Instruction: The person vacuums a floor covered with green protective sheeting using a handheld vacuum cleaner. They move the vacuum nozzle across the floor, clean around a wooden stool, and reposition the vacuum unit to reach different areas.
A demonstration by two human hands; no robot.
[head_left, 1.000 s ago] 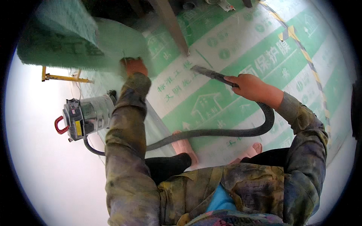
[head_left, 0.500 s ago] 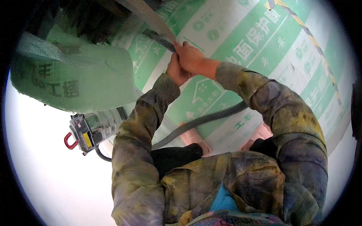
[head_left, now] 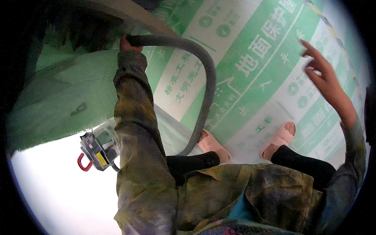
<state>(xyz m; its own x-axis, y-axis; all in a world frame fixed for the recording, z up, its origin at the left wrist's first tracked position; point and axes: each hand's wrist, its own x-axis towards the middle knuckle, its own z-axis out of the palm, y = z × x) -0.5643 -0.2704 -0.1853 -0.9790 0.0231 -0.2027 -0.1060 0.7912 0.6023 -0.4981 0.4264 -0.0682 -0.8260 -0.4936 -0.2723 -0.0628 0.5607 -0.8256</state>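
Soft, fairly even light is falling across the green-and-white floor sheet [head_left: 225,58], thinning at its far left corner, where the left hand [head_left: 131,44] is showing dimly. Beyond its left edge, a white surface [head_left: 66,188] is glaring, washed out, and a green covering [head_left: 74,94] is looking smeared. Slight blur is softening the right hand [head_left: 323,76]; black vignetting is rounding the view's corners.

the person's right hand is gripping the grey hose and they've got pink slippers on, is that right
Wrong hand: the head view shows the left hand gripping the grey hose, while the right hand is empty. The pink slippers are correct.
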